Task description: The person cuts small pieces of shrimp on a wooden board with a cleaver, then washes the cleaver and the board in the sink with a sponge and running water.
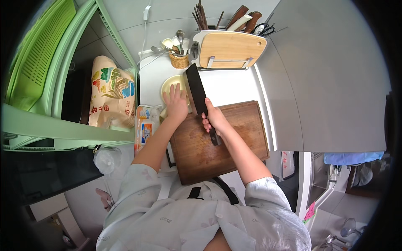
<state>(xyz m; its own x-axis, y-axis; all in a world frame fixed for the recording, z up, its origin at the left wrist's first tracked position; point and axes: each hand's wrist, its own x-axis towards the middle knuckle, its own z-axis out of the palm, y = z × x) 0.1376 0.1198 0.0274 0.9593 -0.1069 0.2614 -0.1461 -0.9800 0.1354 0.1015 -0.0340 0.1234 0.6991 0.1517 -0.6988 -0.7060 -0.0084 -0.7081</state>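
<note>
My right hand [215,119] is closed around the dark handle of a cleaver [196,88], whose wide blade points away from me and slants up to the left. Under that hand lies a thick brown wooden cutting board [204,153]. My left hand [176,103] reaches over a pale yellow bowl or plate [166,82], its fingers spread apart. Whether the fingertips touch the dish, I cannot tell. The cleaver's blade partly covers the dish's right side. Another pale yellow item [163,113] shows partly beside my left wrist.
Left of the board lies a printed package [146,125]. Behind stand a wicker cup [179,61] of spoons and a rack with a light cutting board [232,48], knives and scissors [265,30]. A green shelf [72,125] holding a printed bag [111,94] borders the left; a grey wall is at right.
</note>
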